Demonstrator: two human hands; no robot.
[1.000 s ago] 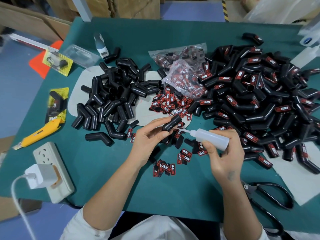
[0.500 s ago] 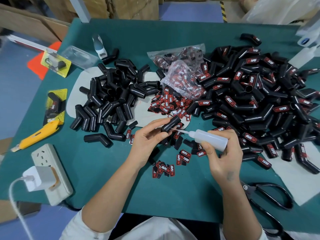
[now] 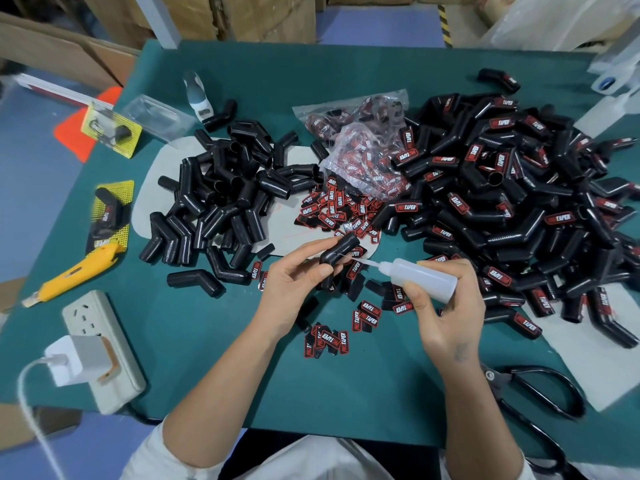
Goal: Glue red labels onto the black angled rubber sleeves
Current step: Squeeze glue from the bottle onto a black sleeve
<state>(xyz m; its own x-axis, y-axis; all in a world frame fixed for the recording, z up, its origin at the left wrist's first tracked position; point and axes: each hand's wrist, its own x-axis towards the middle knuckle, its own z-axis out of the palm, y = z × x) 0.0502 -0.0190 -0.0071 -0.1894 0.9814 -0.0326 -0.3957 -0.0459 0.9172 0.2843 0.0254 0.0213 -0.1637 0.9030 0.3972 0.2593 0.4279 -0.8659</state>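
My left hand (image 3: 298, 282) grips a bare black angled rubber sleeve (image 3: 341, 249) above the green table. My right hand (image 3: 446, 306) holds a white glue bottle (image 3: 420, 277), its thin nozzle touching the sleeve's side. Loose red labels (image 3: 334, 209) lie in a heap just beyond the hands, and more labels (image 3: 327, 341) lie near my left wrist. A pile of unlabelled sleeves (image 3: 225, 199) sits at left. A large pile of labelled sleeves (image 3: 512, 199) fills the right.
A clear bag of labels (image 3: 360, 150) lies at centre back. A yellow utility knife (image 3: 76, 271) and a power strip with a charger (image 3: 100, 348) sit at the left edge. Black scissors (image 3: 533, 389) lie at front right. Cardboard boxes stand behind the table.
Both hands stay close together with the nozzle at the sleeve; the tip has crept slightly along the sleeve. The view shifted a little.
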